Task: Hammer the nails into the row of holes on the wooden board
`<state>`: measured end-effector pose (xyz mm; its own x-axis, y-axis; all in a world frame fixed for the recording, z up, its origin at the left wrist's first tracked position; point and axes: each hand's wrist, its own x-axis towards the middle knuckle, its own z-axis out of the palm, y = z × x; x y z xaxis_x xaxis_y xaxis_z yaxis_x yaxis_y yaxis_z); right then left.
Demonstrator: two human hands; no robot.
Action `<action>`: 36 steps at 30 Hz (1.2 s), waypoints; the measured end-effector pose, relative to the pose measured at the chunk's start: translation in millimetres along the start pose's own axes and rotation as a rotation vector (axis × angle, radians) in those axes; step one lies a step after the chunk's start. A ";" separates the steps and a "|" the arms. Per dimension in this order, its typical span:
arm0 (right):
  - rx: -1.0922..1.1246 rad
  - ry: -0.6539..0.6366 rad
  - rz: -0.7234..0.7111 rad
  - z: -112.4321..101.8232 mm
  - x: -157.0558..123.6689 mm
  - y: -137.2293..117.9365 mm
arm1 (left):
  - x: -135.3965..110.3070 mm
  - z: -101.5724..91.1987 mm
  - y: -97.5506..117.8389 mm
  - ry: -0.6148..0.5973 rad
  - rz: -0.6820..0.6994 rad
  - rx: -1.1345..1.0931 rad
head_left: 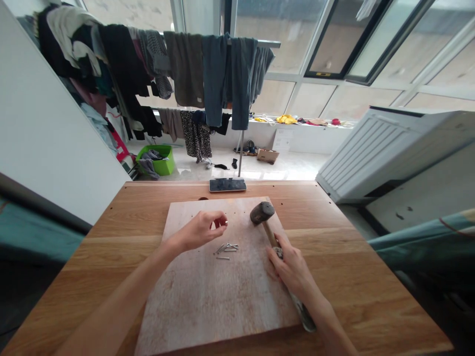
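Note:
My left hand (pixel 208 228) is held over the far part of a pale wooden board (pixel 208 301), with thumb and forefinger pinched together. A tiny bright tip of a nail (pixel 226 223) shows between them; the rest of it is hidden. My right hand (pixel 289 262) is wrapped round the handle of a hammer (pixel 262 212) at the board's right side. The hammer's dark, blocky head points away from me, and its handle runs back under my wrist. Several loose silvery nails (pixel 227 248) lie in a small pile on the board, below my left hand.
The board lies on a wooden table (pixel 345 277). A phone (pixel 227 185) is at the table's far edge. Beyond stand a drying rack of clothes (pixel 215 74), a green basket (pixel 163 160) and a small cardboard box (pixel 267 156). A white ribbed unit (pixel 371 143) stands on the right.

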<state>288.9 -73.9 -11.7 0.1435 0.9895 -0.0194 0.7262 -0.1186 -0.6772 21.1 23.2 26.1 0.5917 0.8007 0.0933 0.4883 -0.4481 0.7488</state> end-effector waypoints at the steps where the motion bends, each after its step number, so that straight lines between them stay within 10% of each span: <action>1: -0.001 0.002 0.003 -0.7 -0.2 -1.1 | -8.9 1.2 0.7 0.020 0.003 0.040; 9: -0.010 0.018 0.005 -2.3 -1.3 -3.8 | -70.7 41.7 14.6 0.025 0.353 0.521; 17: -0.026 0.007 0.010 -1.6 -0.8 -0.1 | -70.3 79.8 26.4 0.006 0.344 0.635; 36: -0.018 -0.006 0.035 -3.4 -2.3 -3.9 | -74.9 87.6 26.1 0.030 0.366 0.752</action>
<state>288.0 -76.0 -6.5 0.1654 0.9851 -0.0473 0.7327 -0.1548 -0.6626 45.7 -83.3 -18.8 0.7843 0.5582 0.2707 0.5724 -0.8194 0.0316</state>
